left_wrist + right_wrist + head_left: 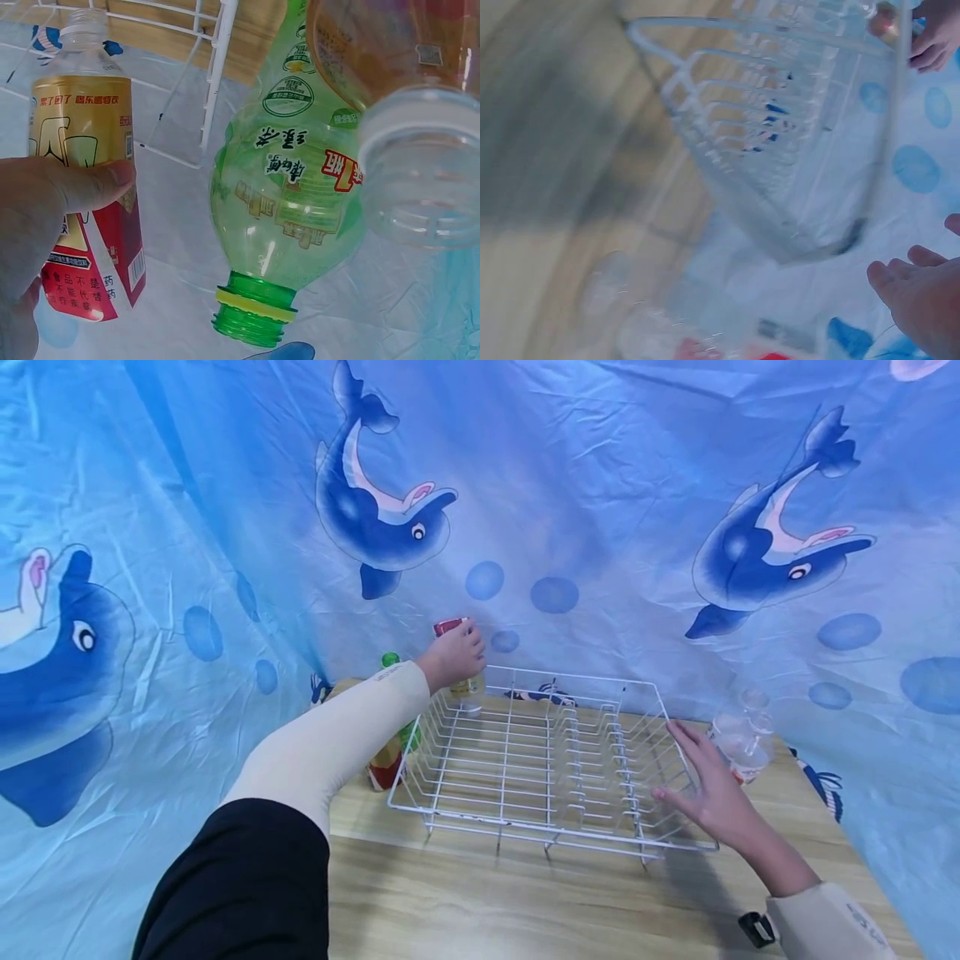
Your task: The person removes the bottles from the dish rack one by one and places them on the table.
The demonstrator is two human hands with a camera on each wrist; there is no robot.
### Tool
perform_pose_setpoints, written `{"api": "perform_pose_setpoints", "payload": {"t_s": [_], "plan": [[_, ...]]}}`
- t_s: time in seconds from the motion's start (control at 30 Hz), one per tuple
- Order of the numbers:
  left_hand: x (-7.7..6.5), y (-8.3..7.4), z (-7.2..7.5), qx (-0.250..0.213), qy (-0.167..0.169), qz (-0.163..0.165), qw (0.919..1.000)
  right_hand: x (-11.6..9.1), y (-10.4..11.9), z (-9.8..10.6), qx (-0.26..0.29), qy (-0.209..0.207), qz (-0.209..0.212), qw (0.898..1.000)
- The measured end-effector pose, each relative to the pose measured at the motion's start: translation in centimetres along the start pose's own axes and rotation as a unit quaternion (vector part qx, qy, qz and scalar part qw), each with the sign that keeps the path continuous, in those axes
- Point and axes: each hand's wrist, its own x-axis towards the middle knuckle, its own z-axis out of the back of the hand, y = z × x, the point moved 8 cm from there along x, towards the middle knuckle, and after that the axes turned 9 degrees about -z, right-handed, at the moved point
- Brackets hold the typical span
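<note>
My left hand (456, 657) grips an empty plastic drink bottle (86, 97) with a gold and red label. The bottle is upside down, its clear neck pointing down at the back left corner of a white wire dish rack (504, 820). Whether the neck touches the wires I cannot tell. Just past the rack's right side, my right hand (708, 785) has its fingers spread and holds nothing. Left of the rack stand a green bottle (289, 202) and another bottle with a gold and red label (386, 764), partly covered by the left forearm.
Clear plastic bottles (742, 739) stand on the wooden table (465, 902) to the right of the rack. A small black object (756, 930) is beside the right cuff. Behind and at the sides hangs a blue dolphin-print sheet (570, 510).
</note>
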Motion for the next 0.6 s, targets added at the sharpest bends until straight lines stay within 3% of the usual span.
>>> {"api": "perform_pose_setpoints", "payload": {"t_s": [0.3,0.6], "plan": [[0.2,0.0,-0.6,-0.074,-0.003,0.023,0.9970,2.6,2.7,0.9,0.001,0.038,0.008,0.999],[0.2,-0.3,0.1,-0.111,-0.021,0.039,0.9928,3.5,2.8,1.0,0.002,0.050,-0.013,0.999]]}}
